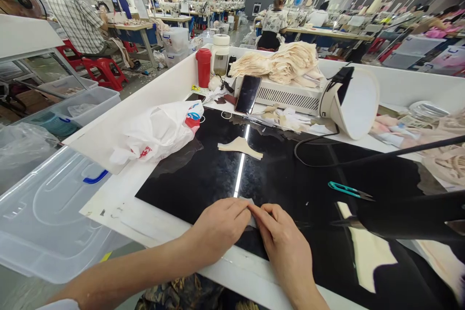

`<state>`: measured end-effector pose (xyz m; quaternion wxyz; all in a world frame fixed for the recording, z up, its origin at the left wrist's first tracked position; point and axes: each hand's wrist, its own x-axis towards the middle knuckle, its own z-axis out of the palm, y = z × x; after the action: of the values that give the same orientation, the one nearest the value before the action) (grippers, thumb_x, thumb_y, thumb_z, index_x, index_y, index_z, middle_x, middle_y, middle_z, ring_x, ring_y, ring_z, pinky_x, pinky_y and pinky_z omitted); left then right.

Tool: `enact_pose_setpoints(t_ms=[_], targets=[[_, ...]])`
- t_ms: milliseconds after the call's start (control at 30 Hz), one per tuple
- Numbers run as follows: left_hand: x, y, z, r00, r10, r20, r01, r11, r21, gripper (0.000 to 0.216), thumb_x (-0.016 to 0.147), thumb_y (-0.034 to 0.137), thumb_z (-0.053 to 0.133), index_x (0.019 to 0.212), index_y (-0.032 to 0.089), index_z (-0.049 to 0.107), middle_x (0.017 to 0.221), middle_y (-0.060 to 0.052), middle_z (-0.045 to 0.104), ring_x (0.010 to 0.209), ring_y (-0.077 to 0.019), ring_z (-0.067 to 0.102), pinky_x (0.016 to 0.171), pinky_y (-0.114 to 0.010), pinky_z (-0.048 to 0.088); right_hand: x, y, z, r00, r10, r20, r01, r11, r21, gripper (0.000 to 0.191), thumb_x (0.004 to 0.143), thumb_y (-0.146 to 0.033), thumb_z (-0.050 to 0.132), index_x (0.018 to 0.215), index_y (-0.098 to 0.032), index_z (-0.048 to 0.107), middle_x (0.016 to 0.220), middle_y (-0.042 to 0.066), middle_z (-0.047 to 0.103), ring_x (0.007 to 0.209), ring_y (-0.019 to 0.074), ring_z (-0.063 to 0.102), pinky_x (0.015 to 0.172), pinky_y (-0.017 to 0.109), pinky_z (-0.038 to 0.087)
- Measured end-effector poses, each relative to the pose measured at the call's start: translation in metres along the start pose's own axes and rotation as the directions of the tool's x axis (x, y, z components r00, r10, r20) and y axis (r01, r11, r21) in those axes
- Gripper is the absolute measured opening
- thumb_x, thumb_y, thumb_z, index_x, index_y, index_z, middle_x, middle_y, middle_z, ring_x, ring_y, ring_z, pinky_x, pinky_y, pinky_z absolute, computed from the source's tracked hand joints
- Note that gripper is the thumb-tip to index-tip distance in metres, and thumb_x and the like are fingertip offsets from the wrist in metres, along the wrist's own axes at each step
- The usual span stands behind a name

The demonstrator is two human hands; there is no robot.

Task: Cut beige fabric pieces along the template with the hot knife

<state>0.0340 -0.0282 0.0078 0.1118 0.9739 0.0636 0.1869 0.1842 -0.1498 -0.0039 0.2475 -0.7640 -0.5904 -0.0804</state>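
Near the front edge of the black mat (189,179), my left hand (223,227) and my right hand (285,240) meet with their fingertips together. Both are closed in a pinch on a small pale, thin piece (252,222), largely hidden behind the fingers. I cannot tell whether it is paper or cloth. Beyond my hands, a cream curved fabric piece (240,147) lies flat on the mat. Over to the right are teal thread snips (349,190) and another cream cut piece (372,256), partly under a dark machine arm (414,215).
A white plastic bag (163,131) lies at the left. Along the back are a red cup (204,68), a phone (248,94), a stack of cream pieces (286,64) and a white lamp (358,101). Its black cable (392,155) crosses the right side. Co-workers sit farther off.
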Motion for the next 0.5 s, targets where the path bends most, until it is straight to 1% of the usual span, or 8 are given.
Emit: enact_pose_setpoints(t_ms=[167,300,500], targets=[[-0.001,0.001,0.004,1.0,0.015,-0.022,-0.013,0.997,0.08,0.023,0.102,0.006,0.046,0.118,0.005,0.063,0.121,-0.015,0.071,0.117,-0.0251,0.069,0.101,-0.039,0.06,0.0,0.0,0.0,1.0,0.008,-0.005,-0.007,1.0,0.012,0.037,0.108,-0.031,0.041,0.122,-0.03,0.075,0.091,0.003,0.07,0.075,0.0142,0.068,0.056,0.022,0.05],[-0.001,0.002,0.007,0.999,0.026,-0.044,-0.02,0.991,0.13,0.024,0.104,0.008,0.044,0.119,0.005,0.063,0.119,-0.014,0.073,0.115,-0.0241,0.069,0.099,-0.037,0.06,0.0,0.0,-0.001,1.0,0.014,-0.002,-0.014,1.0,0.021,0.036,0.108,-0.034,0.042,0.118,-0.026,0.076,0.092,0.003,0.07,0.077,0.0147,0.069,0.059,0.022,0.052],[-0.001,0.001,0.011,0.996,0.037,-0.086,-0.023,0.989,0.148,0.023,0.105,0.009,0.045,0.117,0.006,0.064,0.118,-0.013,0.073,0.115,-0.0233,0.069,0.098,-0.035,0.059,-0.001,0.0,0.0,1.0,0.007,-0.014,-0.007,1.0,0.0,0.037,0.108,-0.036,0.041,0.121,-0.024,0.074,0.093,0.005,0.071,0.075,0.0147,0.07,0.058,0.022,0.051]])
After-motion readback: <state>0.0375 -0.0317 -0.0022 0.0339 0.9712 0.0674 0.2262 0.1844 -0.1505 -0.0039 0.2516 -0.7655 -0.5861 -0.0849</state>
